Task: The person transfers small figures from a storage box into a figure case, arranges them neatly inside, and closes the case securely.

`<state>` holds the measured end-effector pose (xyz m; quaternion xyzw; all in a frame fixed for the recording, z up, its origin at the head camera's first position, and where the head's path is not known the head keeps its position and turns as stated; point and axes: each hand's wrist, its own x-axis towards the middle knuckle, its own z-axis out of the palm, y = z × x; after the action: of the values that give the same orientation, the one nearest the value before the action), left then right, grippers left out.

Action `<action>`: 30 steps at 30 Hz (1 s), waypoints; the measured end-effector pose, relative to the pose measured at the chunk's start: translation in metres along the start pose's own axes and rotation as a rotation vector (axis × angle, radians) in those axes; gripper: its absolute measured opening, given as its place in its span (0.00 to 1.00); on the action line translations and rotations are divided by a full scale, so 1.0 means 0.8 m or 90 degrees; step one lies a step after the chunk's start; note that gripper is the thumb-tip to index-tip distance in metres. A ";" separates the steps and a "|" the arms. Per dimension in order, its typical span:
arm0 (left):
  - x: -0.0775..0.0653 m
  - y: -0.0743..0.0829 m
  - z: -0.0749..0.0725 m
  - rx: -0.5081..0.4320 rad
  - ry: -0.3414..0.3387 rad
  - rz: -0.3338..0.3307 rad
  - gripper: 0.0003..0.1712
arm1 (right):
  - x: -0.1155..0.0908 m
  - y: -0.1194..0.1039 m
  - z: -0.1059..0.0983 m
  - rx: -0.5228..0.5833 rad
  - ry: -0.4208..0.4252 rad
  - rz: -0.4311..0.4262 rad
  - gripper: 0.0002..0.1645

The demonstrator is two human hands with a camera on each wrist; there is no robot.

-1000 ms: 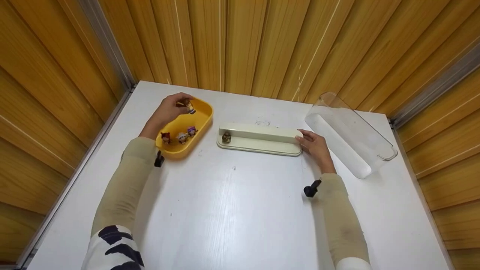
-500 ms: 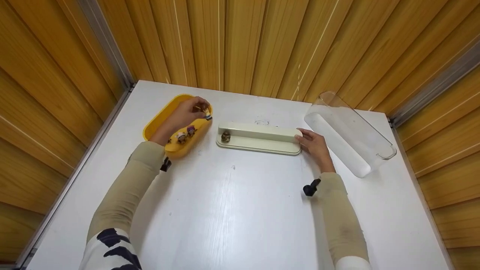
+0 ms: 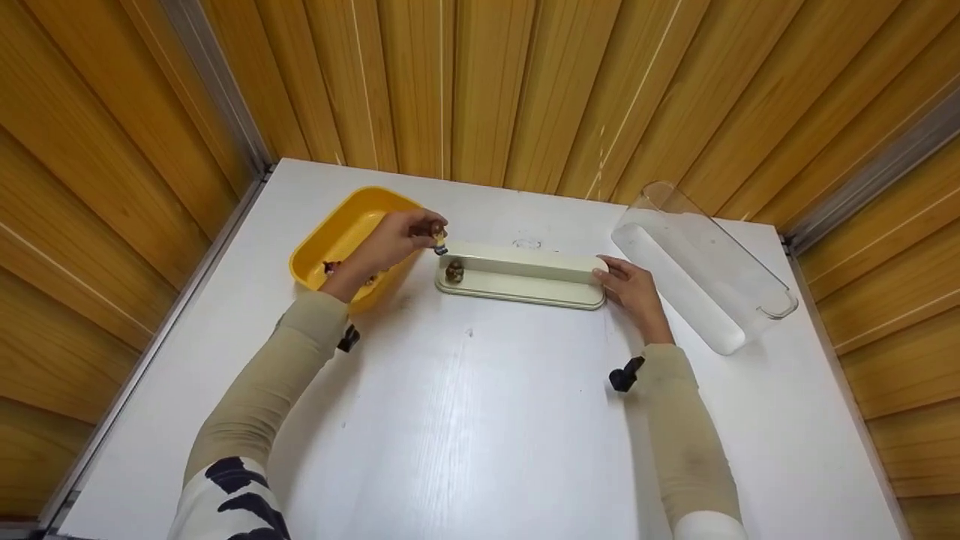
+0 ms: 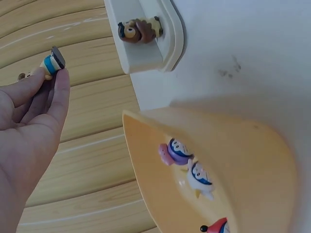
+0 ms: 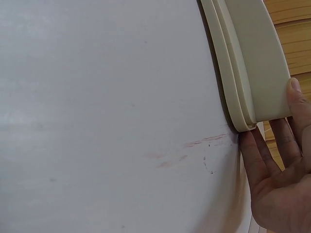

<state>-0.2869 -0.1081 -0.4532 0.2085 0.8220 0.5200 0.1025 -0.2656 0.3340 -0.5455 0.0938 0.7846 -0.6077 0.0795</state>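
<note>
My left hand (image 3: 394,238) pinches a small toy figurine (image 3: 439,241) with a brown head, yellow body and blue bottom. In the left wrist view its blue band and dark base (image 4: 57,56) stick out past the fingertips. The figurine is by the left end of a long cream stepped display base (image 3: 525,288). On that base's lower step, at the left end, stands a brown owl-like figurine (image 3: 454,271). My right hand (image 3: 634,294) holds the base's right end, with the thumb (image 5: 294,90) against the raised step and the fingers around the end.
A yellow bin (image 3: 319,229) stands left of the base, partly behind my left arm. Inside are a purple figurine (image 4: 179,150), a white one (image 4: 199,178) and a red-hatted one (image 4: 218,226). A clear cover (image 3: 697,262) lies at the right. Wood-patterned panels surround the white table (image 3: 480,420).
My left hand has carried the figurine rightward out from over the yellow bin to the left end of the cream base. My right hand keeps its hold on the base.
</note>
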 end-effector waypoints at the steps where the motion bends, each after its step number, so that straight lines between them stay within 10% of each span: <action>1: 0.000 0.000 0.002 0.000 -0.002 0.004 0.19 | 0.002 0.004 -0.001 -0.003 0.003 -0.001 0.39; 30: 0.015 -0.004 0.079 0.114 -0.054 0.145 0.17 | 0.004 0.005 0.000 0.009 0.010 0.011 0.40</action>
<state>-0.2744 -0.0529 -0.4833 0.3310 0.8310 0.4433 0.0586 -0.2678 0.3351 -0.5502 0.1060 0.7799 -0.6120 0.0776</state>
